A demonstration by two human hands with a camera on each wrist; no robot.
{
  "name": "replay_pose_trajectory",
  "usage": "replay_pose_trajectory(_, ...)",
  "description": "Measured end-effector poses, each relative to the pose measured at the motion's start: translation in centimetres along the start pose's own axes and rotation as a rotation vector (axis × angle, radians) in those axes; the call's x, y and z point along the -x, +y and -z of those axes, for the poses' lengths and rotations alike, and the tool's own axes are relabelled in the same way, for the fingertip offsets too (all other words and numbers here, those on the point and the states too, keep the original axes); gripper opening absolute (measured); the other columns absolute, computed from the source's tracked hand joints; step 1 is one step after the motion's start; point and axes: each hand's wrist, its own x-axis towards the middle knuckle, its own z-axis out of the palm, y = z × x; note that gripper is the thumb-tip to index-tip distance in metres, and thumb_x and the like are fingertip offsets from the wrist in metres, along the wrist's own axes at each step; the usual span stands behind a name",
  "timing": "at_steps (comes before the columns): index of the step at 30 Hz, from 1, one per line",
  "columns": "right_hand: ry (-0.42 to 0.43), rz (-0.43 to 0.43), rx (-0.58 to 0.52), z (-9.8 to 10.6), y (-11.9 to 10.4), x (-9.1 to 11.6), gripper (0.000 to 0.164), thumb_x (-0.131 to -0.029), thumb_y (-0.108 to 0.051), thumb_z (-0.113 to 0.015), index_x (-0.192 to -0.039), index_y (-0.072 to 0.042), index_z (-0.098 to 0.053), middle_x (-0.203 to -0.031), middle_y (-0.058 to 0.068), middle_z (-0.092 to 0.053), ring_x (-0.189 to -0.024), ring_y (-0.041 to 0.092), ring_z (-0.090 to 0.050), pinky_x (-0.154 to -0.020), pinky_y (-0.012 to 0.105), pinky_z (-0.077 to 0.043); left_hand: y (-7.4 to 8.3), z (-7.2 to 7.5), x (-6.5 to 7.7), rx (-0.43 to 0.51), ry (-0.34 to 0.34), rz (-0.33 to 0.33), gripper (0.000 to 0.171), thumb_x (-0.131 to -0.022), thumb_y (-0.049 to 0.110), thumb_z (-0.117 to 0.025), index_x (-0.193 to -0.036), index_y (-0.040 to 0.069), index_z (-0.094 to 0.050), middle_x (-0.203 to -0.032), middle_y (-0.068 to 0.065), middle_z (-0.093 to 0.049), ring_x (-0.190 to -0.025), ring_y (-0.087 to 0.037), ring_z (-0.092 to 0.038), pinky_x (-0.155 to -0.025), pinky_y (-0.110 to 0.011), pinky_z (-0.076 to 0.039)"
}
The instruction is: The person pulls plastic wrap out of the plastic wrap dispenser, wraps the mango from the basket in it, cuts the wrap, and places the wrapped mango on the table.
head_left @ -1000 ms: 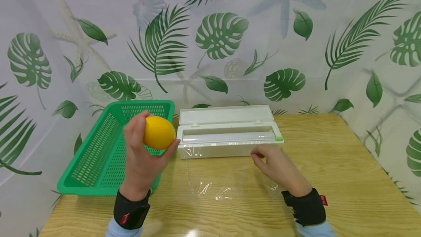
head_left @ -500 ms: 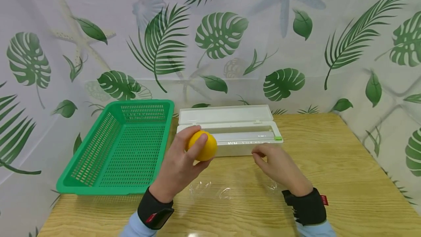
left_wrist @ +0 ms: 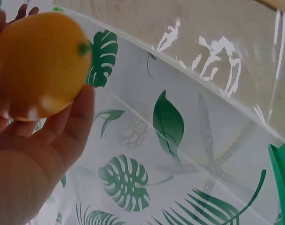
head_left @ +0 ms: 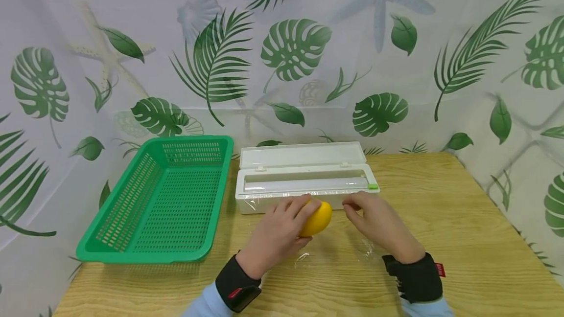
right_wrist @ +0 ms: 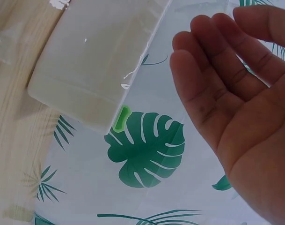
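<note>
My left hand (head_left: 275, 234) grips a yellow-orange fruit, an orange (head_left: 317, 219) by its look, with a green stem spot that shows in the left wrist view. The orange is in front of the white cling film box (head_left: 282, 204), over the clear film (head_left: 303, 258) drawn out toward me. Beside the box's right front corner is my right hand (head_left: 383, 221), its fingers loosely curled. In the right wrist view nothing shows between those fingers (right_wrist: 186, 77). The box's lid (head_left: 301, 154) is raised, and the film roll (head_left: 304, 185) lies inside.
A green plastic basket (head_left: 216, 194) stands at the left on the wooden table (head_left: 440, 219). The box has a small bright green piece (head_left: 372, 186) at its right end. Behind the table hangs a leaf-patterned cloth (head_left: 321, 121).
My left hand has carried the orange from beside the basket rightward and down, to just in front of the box. The right hand has stayed nearly in place.
</note>
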Motion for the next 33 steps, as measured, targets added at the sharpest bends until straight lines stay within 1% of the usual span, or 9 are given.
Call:
replay_pose_trajectory(3, 0.003, 0.004, 0.004, 0.0, 0.1, -0.1, 0.008, -0.086, -0.010, -0.060, -0.091, -0.008, -0.066, -0.087, 0.006, -0.067, -0.079, 0.017, -0.059, -0.069, 0.042, -0.055, 0.1, -1.0, 0.0, -0.034, -0.069, 0.002, 0.081, -0.065, 0.037, -0.081, -0.131, 0.018, -0.037, -0.125, -0.005, -0.049, -0.102, -0.024, -0.051, -0.074, -0.037, -0.053)
replay_pose_trajectory(6, 0.004, 0.011, 0.002, -0.1, 0.2, 0.0, 0.007, -0.086, -0.010, -0.061, -0.090, -0.008, -0.066, -0.086, 0.006, -0.067, -0.078, 0.016, -0.059, -0.069, 0.042, -0.055, 0.2, -2.3, 0.3, -0.065, -0.119, -0.004, 0.081, -0.065, 0.042, -0.080, -0.131, 0.020, -0.038, -0.124, -0.004, -0.050, -0.100, -0.024, -0.052, -0.073, -0.037, -0.053)
replay_pose_trajectory(9, 0.010, 0.017, 0.001, -0.1, 0.2, 0.0, 0.007, -0.086, -0.010, -0.061, -0.090, -0.009, -0.066, -0.086, 0.005, -0.068, -0.078, 0.016, -0.059, -0.069, 0.041, -0.055, 0.3, -3.5, 0.7, -0.076, -0.141, -0.003, 0.080, -0.066, 0.047, -0.077, -0.132, 0.021, -0.039, -0.122, -0.004, -0.052, -0.098, -0.025, -0.052, -0.070, -0.037, -0.053)
replay_pose_trajectory(11, 0.013, 0.021, 0.001, -0.1, 0.2, 0.0, 0.007, -0.086, -0.010, -0.061, -0.090, -0.009, -0.066, -0.086, 0.005, -0.068, -0.078, 0.015, -0.059, -0.069, 0.041, -0.055, 0.3, -4.2, 0.8, -0.081, -0.151, 0.001, 0.079, -0.067, 0.047, -0.076, -0.132, 0.022, -0.039, -0.120, -0.004, -0.052, -0.098, -0.025, -0.052, -0.068, -0.036, -0.054)
replay_pose_trajectory(14, 0.016, 0.028, 0.003, -0.1, 0.1, 0.1, 0.007, -0.086, -0.010, -0.061, -0.090, -0.009, -0.066, -0.087, 0.005, -0.068, -0.079, 0.015, -0.059, -0.069, 0.041, -0.055, 0.3, -4.9, 1.0, -0.094, -0.185, 0.006, 0.079, -0.069, 0.046, -0.076, -0.134, 0.022, -0.037, -0.121, -0.005, -0.051, -0.098, -0.025, -0.051, -0.066, -0.035, -0.054)
replay_pose_trajectory(18, 0.015, 0.024, 0.011, 0.0, 0.1, 0.0, 0.007, -0.086, -0.010, -0.061, -0.090, -0.009, -0.067, -0.087, 0.005, -0.068, -0.079, 0.016, -0.059, -0.070, 0.042, -0.055, 0.2, -5.4, 1.3, -0.103, -0.254, 0.011, 0.082, -0.070, 0.042, -0.076, -0.138, 0.022, -0.033, -0.125, -0.007, -0.049, -0.103, -0.026, -0.049, -0.069, -0.036, -0.054)
replay_pose_trajectory(20, 0.014, 0.024, 0.013, 0.0, 0.0, 0.0, 0.007, -0.086, -0.010, -0.061, -0.091, -0.009, -0.067, -0.088, 0.005, -0.068, -0.079, 0.016, -0.059, -0.070, 0.042, -0.054, 0.2, -5.6, 1.4, -0.104, -0.274, 0.014, 0.082, -0.071, 0.041, -0.075, -0.138, 0.022, -0.032, -0.126, -0.009, -0.048, -0.105, -0.026, -0.049, -0.071, -0.037, -0.053)
replay_pose_trajectory(27, 0.015, 0.030, 0.014, 0.1, 0.0, -0.1, 0.007, -0.086, -0.011, -0.061, -0.090, -0.009, -0.067, -0.088, 0.006, -0.068, -0.079, 0.016, -0.059, -0.070, 0.042, -0.054, 0.1, -5.9, 1.6, -0.116, -0.275, 0.011, 0.084, -0.071, 0.045, -0.074, -0.140, 0.022, -0.031, -0.125, -0.010, -0.048, -0.105, -0.025, -0.047, -0.071, -0.037, -0.053)
replay_pose_trajectory(33, 0.022, 0.039, 0.017, 0.0, 0.1, 0.0, 0.006, -0.086, -0.011, -0.061, -0.089, -0.010, -0.066, -0.086, 0.005, -0.068, -0.079, 0.015, -0.059, -0.070, 0.042, -0.054, 0.2, -5.9, 1.6, -0.108, -0.293, 0.022, 0.086, -0.070, 0.042, -0.076, -0.140, 0.021, -0.030, -0.125, -0.011, -0.047, -0.107, -0.025, -0.045, -0.075, -0.037, -0.052)
